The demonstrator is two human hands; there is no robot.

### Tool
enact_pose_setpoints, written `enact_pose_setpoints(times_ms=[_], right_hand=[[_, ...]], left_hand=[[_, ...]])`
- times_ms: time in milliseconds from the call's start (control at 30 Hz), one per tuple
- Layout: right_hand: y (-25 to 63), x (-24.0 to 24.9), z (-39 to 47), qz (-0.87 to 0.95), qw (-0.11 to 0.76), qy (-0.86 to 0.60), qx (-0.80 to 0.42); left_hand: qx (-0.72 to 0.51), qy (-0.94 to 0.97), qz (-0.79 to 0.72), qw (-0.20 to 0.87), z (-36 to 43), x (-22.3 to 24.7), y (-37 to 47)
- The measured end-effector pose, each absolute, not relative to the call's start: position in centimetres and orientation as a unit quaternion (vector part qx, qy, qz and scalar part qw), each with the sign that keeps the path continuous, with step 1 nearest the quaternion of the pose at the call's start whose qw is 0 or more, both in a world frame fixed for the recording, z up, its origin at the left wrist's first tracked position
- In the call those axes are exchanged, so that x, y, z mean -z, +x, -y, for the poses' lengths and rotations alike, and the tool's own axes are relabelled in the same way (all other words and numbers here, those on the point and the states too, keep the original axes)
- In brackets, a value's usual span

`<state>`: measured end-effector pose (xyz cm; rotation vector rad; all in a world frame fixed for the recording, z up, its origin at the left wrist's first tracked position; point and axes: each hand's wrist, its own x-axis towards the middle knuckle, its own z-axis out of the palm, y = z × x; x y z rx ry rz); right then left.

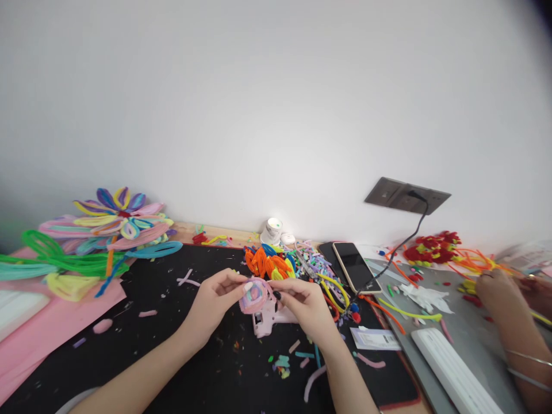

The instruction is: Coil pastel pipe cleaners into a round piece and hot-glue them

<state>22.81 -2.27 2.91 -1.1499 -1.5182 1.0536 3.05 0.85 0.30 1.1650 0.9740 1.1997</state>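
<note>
A pastel coil of pink, lilac and blue fuzzy stems (254, 294) is held up over the black mat (181, 345). My left hand (218, 299) pinches its left side between thumb and fingers. On its right side, my right hand (304, 299) is closed at the edge, with a dark thing at the thumb tip. Just below the coil lies a pale pink glue gun (264, 323), partly hidden by my right hand. Behind the hands sit orange fuzzy loops (267, 263) and a pile of short pastel pieces (313, 256).
Large fuzzy-stem flowers (123, 215) and pink paper (86, 316) are at left. A phone (356, 267), a black cable (401, 247) and a white paper cup (272, 231) stand or lie behind. At right, another person's hands (500, 293) work over a grey mat (470, 345).
</note>
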Motion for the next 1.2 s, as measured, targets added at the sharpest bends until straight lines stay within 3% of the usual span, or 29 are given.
enact_pose_setpoints(times_ms=[200, 467, 1200], right_hand=[[22.59, -2.5, 2.25, 0.543, 0.5, -0.445, -0.507], [22.21, -1.89, 2.0, 0.548, 0.536, -0.395, -0.507], [22.19, -2.19, 1.94, 0.634, 0.487, -0.411, -0.438]], left_hand=[[-0.501, 0.434, -0.381, 0.644, -0.62, -0.2, 3.13], [-0.484, 0.385, -0.35, 0.703, -0.36, -0.67, 3.4], [-0.485, 0.406, -0.354, 0.689, -0.44, -0.61, 3.39]])
